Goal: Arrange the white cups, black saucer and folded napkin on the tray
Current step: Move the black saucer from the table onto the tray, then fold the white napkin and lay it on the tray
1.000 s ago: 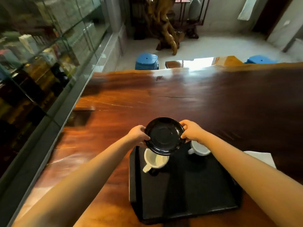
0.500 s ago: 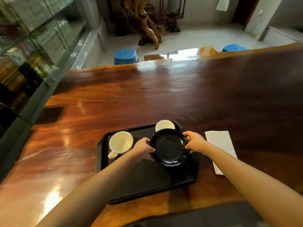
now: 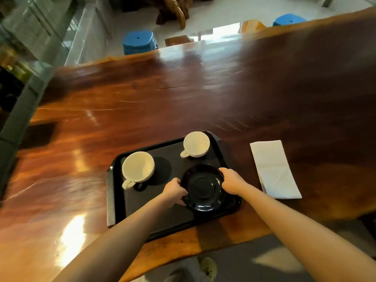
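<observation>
The head view looks down on a glossy reddish-brown wooden table (image 3: 183,102) with a black tray (image 3: 154,218) set near its close edge; both bare hands are on the black saucer (image 3: 202,188), which sits over the right, near part of the tray; the left hand (image 3: 175,191) has its fingers curled onto the saucer's left rim, and the right hand (image 3: 233,181) pinches the right rim, so each hand is closed on that dish; whether the saucer rests flat on the tray or is held just above it cannot be told, though its near edge looks slightly tipped

Two white cups stand upright on the tray, both empty; the larger-looking left cup (image 3: 138,167) is in the left far part, its handle pointing toward the person; the far cup (image 3: 196,144) is by the tray's far right corner, its handle to the left; the cups are apart from each other and from the saucer

The folded napkin (image 3: 274,169), white, lies flat on the table just right of the tray, not touching it

Beyond the table's far edge stand two blue stools, the left stool (image 3: 139,42) and the right stool (image 3: 289,19), on a pale floor; a glass cabinet (image 3: 26,41) runs along the left side
</observation>
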{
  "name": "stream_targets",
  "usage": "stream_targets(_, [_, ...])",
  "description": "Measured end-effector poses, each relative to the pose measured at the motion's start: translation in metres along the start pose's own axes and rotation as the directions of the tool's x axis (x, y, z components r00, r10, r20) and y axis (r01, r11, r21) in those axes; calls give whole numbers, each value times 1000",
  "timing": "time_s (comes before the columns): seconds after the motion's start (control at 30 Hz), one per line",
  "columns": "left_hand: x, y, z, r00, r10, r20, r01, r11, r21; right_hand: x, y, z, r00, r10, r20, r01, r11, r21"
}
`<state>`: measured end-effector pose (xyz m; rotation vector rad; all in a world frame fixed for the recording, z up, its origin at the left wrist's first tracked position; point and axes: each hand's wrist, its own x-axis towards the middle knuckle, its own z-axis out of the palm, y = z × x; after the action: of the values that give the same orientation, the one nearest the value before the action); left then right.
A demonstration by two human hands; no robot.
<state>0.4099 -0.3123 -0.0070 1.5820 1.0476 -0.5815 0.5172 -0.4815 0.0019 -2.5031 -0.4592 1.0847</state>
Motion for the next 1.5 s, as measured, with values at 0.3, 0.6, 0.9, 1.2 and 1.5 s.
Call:
stream_targets(0.3, [1, 14, -10, 996, -35, 80, -1, 911, 413, 3, -15, 2, 996, 91, -2, -91, 995, -37])
stream_targets(0.6, [-24, 97, -29, 942, 282, 179, -296, 457, 839, -20, -19, -59, 998, 31, 55, -28, 998, -58])
stream_targets(0.9, [-45, 185, 9, 842, 401, 362, -518, 406, 753, -49, 8, -150, 998, 54, -10, -54, 998, -11])
stream_targets(1.2, [-24, 201, 118, 809, 498, 312, -564, 506, 653, -26, 99, -187, 995, 47, -93, -54, 996, -75])
stream_targets(1.5, [1, 106, 251, 735, 675, -65, -493, 598, 631, 10, 187, -110, 926, -373, -51, 308, 830, -465])
